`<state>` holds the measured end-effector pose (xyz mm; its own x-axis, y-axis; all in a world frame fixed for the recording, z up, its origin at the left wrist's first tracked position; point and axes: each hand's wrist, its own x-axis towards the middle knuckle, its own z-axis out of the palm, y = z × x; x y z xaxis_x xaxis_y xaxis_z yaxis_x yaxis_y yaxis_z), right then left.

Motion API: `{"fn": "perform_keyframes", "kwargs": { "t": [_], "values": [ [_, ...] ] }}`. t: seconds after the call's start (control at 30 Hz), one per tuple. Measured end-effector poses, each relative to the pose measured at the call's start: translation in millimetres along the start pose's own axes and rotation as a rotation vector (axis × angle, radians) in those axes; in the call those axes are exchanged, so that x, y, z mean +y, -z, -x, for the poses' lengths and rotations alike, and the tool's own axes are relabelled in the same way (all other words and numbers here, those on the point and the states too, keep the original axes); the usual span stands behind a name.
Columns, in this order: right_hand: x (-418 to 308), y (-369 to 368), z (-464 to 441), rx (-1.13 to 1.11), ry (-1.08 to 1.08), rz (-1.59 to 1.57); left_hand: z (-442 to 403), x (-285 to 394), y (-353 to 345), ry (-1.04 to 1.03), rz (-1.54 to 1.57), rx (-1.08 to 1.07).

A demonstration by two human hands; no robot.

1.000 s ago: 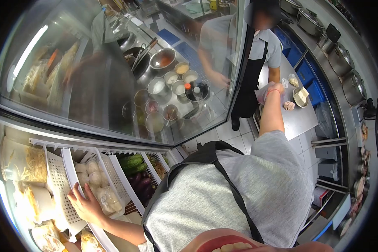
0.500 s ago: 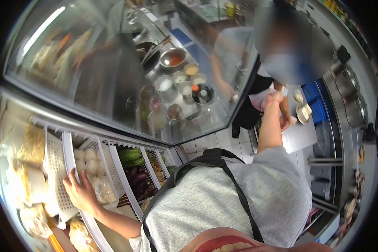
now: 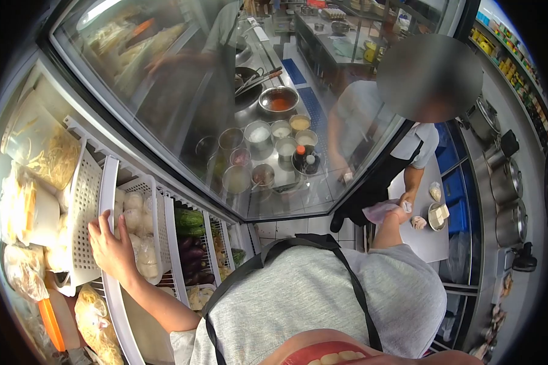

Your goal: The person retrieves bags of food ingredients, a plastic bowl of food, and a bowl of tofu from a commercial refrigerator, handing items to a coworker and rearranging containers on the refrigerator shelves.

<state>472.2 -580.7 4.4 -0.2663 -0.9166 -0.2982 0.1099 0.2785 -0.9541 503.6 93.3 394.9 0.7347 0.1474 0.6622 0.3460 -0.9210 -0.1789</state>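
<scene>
My left hand (image 3: 112,248) lies over the white shelf edge (image 3: 108,182) of an open fridge, its fingers apart. Beside it are a white perforated basket (image 3: 85,213) and another white basket (image 3: 162,234) of bagged round white items (image 3: 137,213). On the other side, my right hand (image 3: 398,215) is closed around a thin, pinkish plastic bag (image 3: 379,212). A co-worker's hand (image 3: 407,199) is right at the bag's top, against my right hand. What the bag contains is not clear.
The glass fridge door (image 3: 243,194) stands open ahead, with metal pots (image 3: 259,137) and bowls behind it. The co-worker (image 3: 402,146) stands by a steel table (image 3: 420,243) with a bowl of white blocks (image 3: 437,216). Eggplants (image 3: 192,258) and green vegetables (image 3: 189,222) fill other baskets.
The view has tilted, so the scene sits lower. The co-worker's hand has moved from over the table to the bag in my right hand. My left hand stays at the shelf edge.
</scene>
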Motion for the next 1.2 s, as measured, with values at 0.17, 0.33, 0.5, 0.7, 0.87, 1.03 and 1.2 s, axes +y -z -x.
{"fn": "perform_keyframes", "kwargs": {
  "t": [0.17,0.33,0.5,0.7,0.87,1.03,1.2],
  "values": [
    [-14,17,-26,0.162,0.107,0.475,0,3,0,-0.006,-0.004,0.02],
    [68,2,-45,-0.236,0.485,0.992,1,-1,-4,-0.034,-0.028,0.049],
    [73,-13,93,-1.468,-0.062,1.503,2,0,-1,-0.039,-0.026,0.048],
    [95,-24,241,-2.271,0.552,1.466,-2,2,8,0.024,0.154,-0.001],
    [45,-43,391,-2.74,0.705,1.037,21,-4,61,-0.12,0.495,0.116],
    [-42,-31,510,-3.082,0.671,0.677,53,-21,112,-0.045,0.465,0.225],
    [-155,8,599,-3.282,0.847,0.032,79,-38,155,0.046,0.327,0.355]
  ]
}}
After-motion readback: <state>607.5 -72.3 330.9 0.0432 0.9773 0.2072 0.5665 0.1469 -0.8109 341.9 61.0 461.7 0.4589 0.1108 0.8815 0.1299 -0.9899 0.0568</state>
